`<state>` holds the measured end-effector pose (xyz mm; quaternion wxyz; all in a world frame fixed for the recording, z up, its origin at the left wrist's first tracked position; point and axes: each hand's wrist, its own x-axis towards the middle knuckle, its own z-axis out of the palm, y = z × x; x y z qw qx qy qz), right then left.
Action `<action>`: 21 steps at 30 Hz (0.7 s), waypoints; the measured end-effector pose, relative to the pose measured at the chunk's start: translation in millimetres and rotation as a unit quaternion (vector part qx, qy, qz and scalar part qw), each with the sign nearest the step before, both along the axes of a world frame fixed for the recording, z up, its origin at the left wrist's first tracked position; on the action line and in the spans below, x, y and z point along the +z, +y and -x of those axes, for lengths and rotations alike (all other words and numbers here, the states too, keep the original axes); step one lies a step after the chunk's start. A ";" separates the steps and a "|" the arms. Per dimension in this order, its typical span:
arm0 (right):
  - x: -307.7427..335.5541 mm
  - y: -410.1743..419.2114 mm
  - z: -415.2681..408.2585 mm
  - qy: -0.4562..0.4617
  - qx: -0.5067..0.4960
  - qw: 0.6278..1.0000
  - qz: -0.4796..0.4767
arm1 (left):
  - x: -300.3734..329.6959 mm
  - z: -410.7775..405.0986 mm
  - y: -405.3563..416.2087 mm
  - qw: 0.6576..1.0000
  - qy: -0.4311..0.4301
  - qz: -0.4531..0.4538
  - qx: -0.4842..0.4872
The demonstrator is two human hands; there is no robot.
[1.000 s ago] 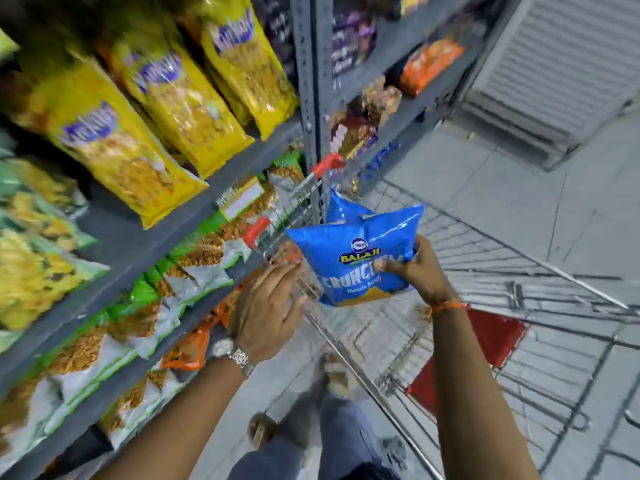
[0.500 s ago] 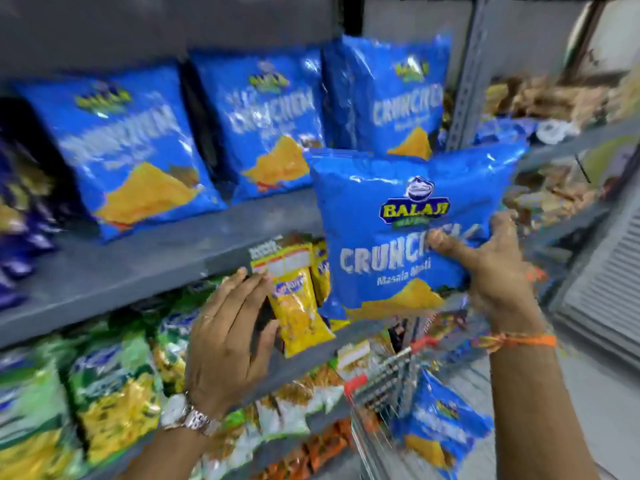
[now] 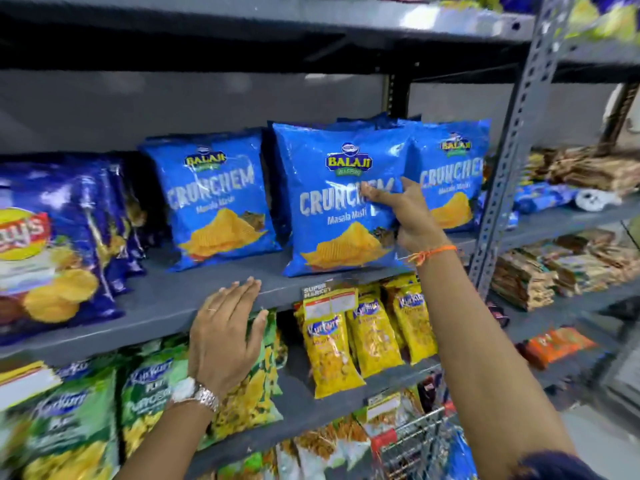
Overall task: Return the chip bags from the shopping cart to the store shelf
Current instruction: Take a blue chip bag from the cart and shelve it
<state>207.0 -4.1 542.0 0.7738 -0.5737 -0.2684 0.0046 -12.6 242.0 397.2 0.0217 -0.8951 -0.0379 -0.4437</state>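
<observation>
A blue Balaji Crunchem chip bag (image 3: 332,199) stands upright at the front edge of the grey middle shelf (image 3: 166,306). My right hand (image 3: 401,216) grips its right side, thumb across the front. Matching blue bags stand on the same shelf behind it, one to the left (image 3: 211,195) and one to the right (image 3: 450,174). My left hand (image 3: 225,334), fingers apart and holding nothing, rests against the shelf's front lip. The shopping cart (image 3: 415,445) shows only as a wire corner with a red handle end at the bottom right, with a bit of blue bag (image 3: 460,459) inside.
Dark blue Lay's bags (image 3: 48,251) fill the shelf's left end. Yellow Kurkure packs (image 3: 363,337) and green ones (image 3: 86,420) crowd the shelf below. A perforated grey upright (image 3: 509,150) divides off the right bay, stacked with brown packets (image 3: 588,171). Another shelf board (image 3: 277,15) hangs overhead.
My right hand has carried the blue bag up from the cart and forward onto the middle shelf. My left hand rose to the shelf's edge. My view swung up to the shelf.
</observation>
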 end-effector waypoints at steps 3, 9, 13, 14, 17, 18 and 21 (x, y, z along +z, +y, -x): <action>-2.6 7.0 -12.2 0.007 0.006 1.000 0.006 | -2.3 -0.8 -1.3 1.000 -0.002 0.000 0.001; -3.6 13.7 -26.1 0.004 0.011 1.000 0.008 | -4.8 -2.0 -1.8 1.000 0.003 0.025 0.011; -5.4 13.6 -29.0 0.028 0.014 0.999 0.022 | -5.9 -3.2 -2.0 1.000 -0.002 0.029 0.011; -5.0 12.8 -28.2 0.035 0.014 0.999 0.025 | -6.2 -3.1 -2.2 1.000 -0.001 0.029 0.010; -1.8 9.8 -21.6 0.050 0.009 0.998 0.041 | -6.4 -2.1 -2.7 0.999 0.004 0.032 0.012; -1.9 6.9 -19.3 0.051 0.005 0.997 0.056 | -6.2 -1.5 -3.1 0.999 0.009 0.035 0.013; -3.5 -4.7 -10.2 0.041 -0.035 0.991 0.125 | -3.8 -0.5 -6.7 0.999 0.017 0.049 0.011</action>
